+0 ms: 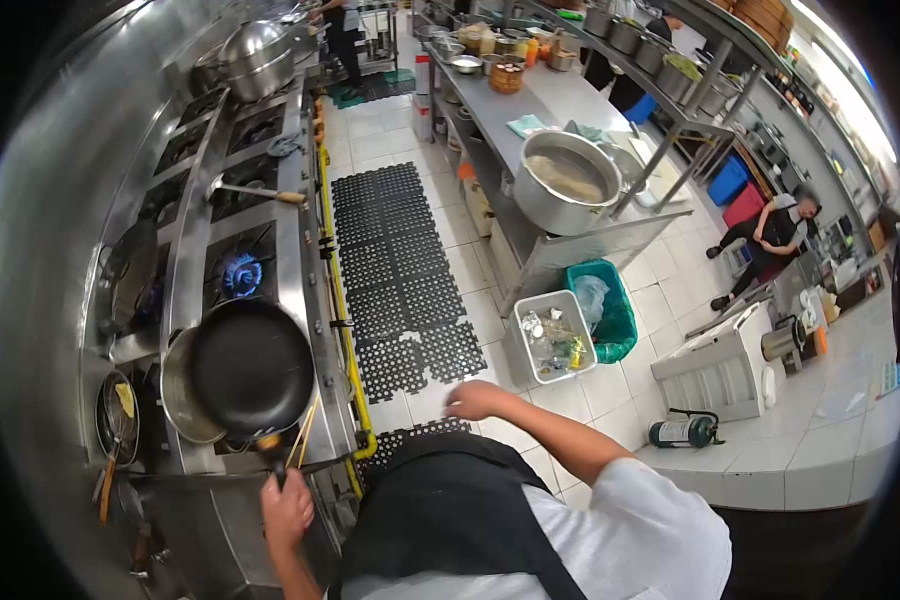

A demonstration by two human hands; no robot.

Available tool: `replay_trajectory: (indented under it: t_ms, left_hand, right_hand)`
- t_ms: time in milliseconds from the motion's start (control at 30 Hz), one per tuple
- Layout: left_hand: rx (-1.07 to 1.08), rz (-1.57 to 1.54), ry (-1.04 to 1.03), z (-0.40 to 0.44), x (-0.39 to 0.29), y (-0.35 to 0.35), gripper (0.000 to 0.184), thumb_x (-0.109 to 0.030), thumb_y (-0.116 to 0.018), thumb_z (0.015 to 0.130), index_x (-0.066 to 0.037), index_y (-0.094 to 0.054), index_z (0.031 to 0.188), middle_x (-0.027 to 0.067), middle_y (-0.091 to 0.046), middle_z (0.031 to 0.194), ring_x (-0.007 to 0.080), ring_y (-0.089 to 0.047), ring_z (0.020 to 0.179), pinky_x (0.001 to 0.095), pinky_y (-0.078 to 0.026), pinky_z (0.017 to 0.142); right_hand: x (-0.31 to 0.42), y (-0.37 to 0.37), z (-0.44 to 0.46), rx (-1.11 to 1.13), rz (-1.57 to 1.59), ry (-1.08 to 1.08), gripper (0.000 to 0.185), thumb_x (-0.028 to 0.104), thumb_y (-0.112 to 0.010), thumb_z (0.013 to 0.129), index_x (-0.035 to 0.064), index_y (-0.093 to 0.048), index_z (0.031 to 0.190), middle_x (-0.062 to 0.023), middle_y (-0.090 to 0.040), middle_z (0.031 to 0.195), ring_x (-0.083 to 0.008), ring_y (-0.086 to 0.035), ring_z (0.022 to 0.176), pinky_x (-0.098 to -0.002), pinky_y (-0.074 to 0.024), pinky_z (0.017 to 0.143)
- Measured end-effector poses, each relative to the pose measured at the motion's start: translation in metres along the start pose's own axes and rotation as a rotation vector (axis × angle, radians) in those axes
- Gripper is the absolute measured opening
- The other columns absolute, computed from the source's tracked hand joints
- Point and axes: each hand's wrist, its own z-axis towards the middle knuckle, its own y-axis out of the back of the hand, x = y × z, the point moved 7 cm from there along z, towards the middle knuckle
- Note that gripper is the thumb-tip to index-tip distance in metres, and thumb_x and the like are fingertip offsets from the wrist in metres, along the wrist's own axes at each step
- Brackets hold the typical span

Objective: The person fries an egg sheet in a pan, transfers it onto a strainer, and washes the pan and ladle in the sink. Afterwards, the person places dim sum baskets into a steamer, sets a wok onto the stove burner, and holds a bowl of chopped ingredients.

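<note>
My left hand (287, 507) is closed around the handle of a black frying pan (250, 365). The pan's dark inside looks empty, and it hangs over the front of the stove, partly covering a metal pot (182, 400). Two thin wooden chopsticks (305, 432) run beside the handle close to my fingers; whether I grip them too is unclear. A burner just beyond the pan burns with a blue flame (241, 275). Out over the floor, away from the stove, my right hand (477, 400) has its fingers curled in, with nothing visible in them.
A ladle (260, 191) with a wooden handle lies across the stove. Left are a wok (130, 275) and a small pan with a whisk (120, 425). A large pot (567, 185) stands on the steel counter, bins (555, 340) below. Black mats (395, 250) cover the aisle; a person (770, 240) sits right.
</note>
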Motion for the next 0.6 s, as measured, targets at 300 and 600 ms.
replay_trajectory:
  t_ms: [300, 600]
  left_hand:
    - [0.370, 1.454, -0.525, 0.139, 0.018, -0.287, 0.036, -0.037, -0.070, 0.090, -0.003, -0.065, 0.101, 0.0246, -0.071, 0.085, 0.0453, -0.069, 0.082, 0.0558, -0.053, 0.074]
    - [0.782, 1.056, -0.385, 0.299, 0.122, -0.383, 0.042, -0.042, -0.074, 0.088, -0.003, -0.059, 0.090, 0.0119, -0.058, 0.067, 0.0222, -0.056, 0.060, 0.0407, -0.045, 0.058]
  right_hand:
    - [-0.258, -0.045, -0.189, -0.273, 0.133, -0.653, 0.049, 0.050, -0.060, 0.092, 0.0076, -0.076, 0.110, -0.0190, -0.073, 0.111, -0.0399, -0.067, 0.106, -0.0470, -0.0526, 0.094]
    - [-0.287, -0.280, -0.316, -0.301, 1.367, -1.249, 0.043, 0.036, -0.060, 0.099, 0.0043, -0.059, 0.128, -0.0149, -0.066, 0.119, -0.0322, -0.068, 0.095, -0.0452, -0.0541, 0.077]
